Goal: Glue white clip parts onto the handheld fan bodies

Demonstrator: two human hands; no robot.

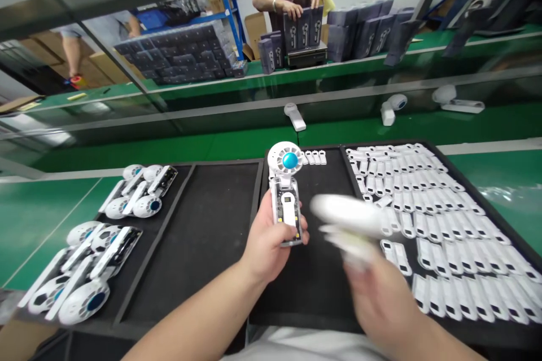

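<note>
My left hand (271, 237) is wrapped round the handle of a white handheld fan (285, 159) with a blue hub. The handle is uncovered at the front, with a small white panel piece (288, 210) lying over its inner parts and my thumb on its lower end. To the right, my right hand (376, 287) grips another white piece, apparently a handheld fan (347, 214), smeared by motion so its details are lost. It is over the black tray (322, 293), near rows of white panel pieces (449, 203).
Several fans (97, 299) lie in pairs on the left. More fans (294, 117) sit on the green bench behind the tray. Beyond a metal rail, a co-worker's hands (292, 9) handle dark boxes (302, 28). Stacked dark boxes (182, 51) stand at the back left.
</note>
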